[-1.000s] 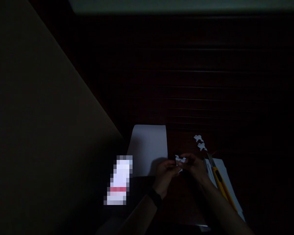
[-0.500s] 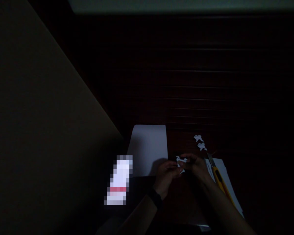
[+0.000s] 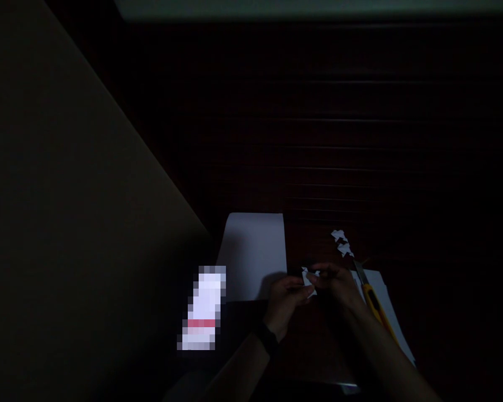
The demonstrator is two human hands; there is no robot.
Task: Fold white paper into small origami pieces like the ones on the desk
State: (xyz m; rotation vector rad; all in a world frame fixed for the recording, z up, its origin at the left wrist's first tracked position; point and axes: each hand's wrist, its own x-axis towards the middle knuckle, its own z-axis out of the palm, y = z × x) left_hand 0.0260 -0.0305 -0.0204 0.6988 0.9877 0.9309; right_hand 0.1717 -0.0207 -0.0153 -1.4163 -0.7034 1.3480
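A small piece of folded white paper (image 3: pixel 310 282) with pointed corners is pinched between both my hands above the dark table. My left hand (image 3: pixel 284 298), with a dark band at its wrist, grips the lower left side of the paper between thumb and fingers. From the other side my right hand (image 3: pixel 337 286) holds it, thumb across its front and fingers behind the upper edge. Beyond my right hand lie two folded white paper shapes (image 3: pixel 344 249), close together. Dim light hides the finer folds.
A yellow utility knife (image 3: pixel 377 307) with its blade out rests on a stack of white paper (image 3: pixel 396 318) at the right. Left of my hands lies a white sheet (image 3: pixel 255 245). A lit, blurred screen (image 3: pixel 203 307) is nearer the pale wall (image 3: pixel 88 195).
The folded paper has shifted slightly right and down, turning a little between my fingers. Both hands keep their grip; the things around them stay in place.
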